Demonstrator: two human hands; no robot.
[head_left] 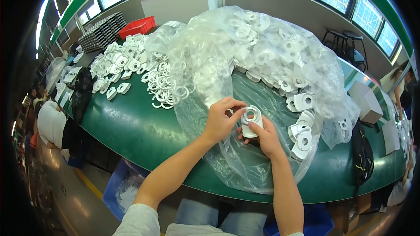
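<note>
In front of me, my right hand point(265, 136) grips a white plastic housing point(250, 126) with a round opening near its top, thumb across its face. My left hand point(224, 117) is closed in a pinch at the housing's upper left edge; what sits between thumb and forefinger is too small to make out. Both hands are above a clear plastic bag point(245, 172) spread on the green table point(127, 122). Several similar white housings point(302, 135) lie on the bag to the right of my hands. Loose white rings point(162, 88) are heaped at the left.
A large clear bag full of housings point(280, 48) bulges across the back. More housings point(122, 59) are piled far left, near a red bin point(137, 27) and stacked trays point(103, 32). A white box point(365, 101) and black bag point(362, 153) are right; a blue bin point(118, 188) stands below the edge.
</note>
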